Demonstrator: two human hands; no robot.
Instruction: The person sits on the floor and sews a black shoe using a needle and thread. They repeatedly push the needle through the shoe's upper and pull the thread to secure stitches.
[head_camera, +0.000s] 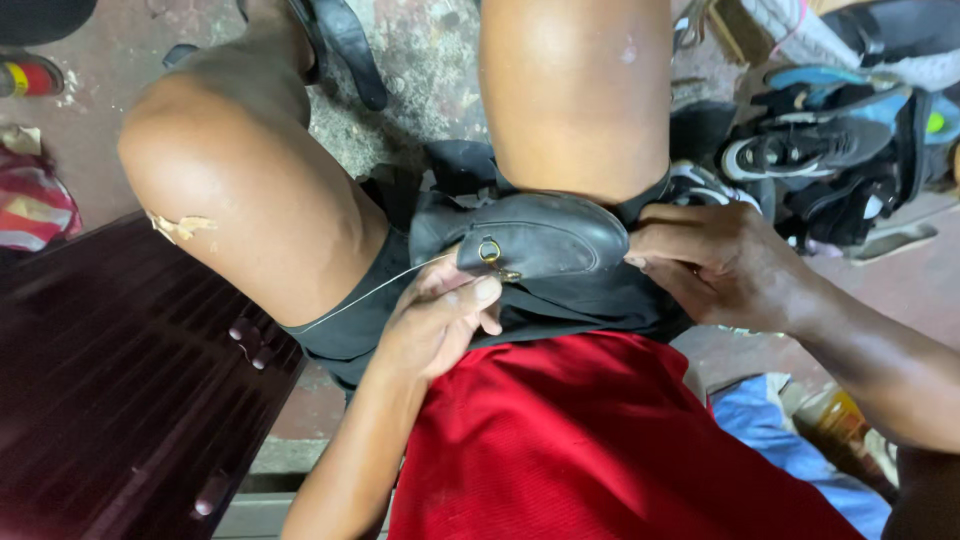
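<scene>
Rough concrete floor (420, 60) lies below my knees, with a heap of worn shoes (830, 150) off to my right. Across my lap, the black leather shoe (540, 235) runs left to right. My left hand (440, 320) pinches a needle at its brass ring (489, 250), taut thread (370, 292) trailing leftward, while my right hand (710, 262) clamps the far end.

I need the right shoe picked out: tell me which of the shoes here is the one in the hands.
The black leather shoe with the metal ring, clamped between the knees; left hand and right hand touch it. The other shoes lie untouched on the floor at upper right.
</scene>
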